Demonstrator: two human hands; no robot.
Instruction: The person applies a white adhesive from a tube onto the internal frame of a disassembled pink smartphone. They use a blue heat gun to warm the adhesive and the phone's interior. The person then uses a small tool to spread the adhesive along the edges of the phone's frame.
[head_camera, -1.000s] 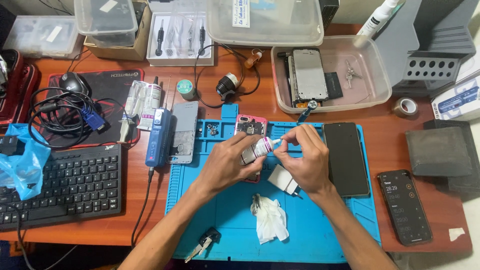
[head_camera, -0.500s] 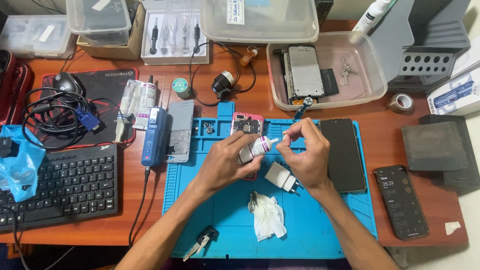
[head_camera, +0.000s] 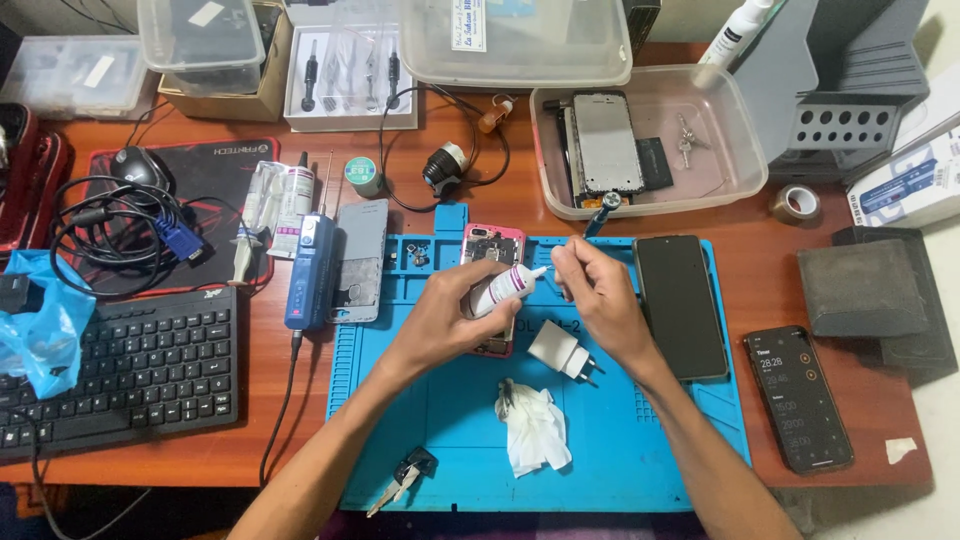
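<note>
Left hand (head_camera: 450, 310) clamps small white glue bottle with purple label (head_camera: 503, 287); right hand (head_camera: 595, 295) fingertips pinched together at its nozzle tip, above blue silicone mat (head_camera: 450, 420).

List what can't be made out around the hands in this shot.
- Head view: nozzle tip of the small white bottle in the left hand, hidden by the right hand fingers.
- Pink phone: mostly covered by both hands.
- Clear tray contents: small parts too tiny to identify.
</note>
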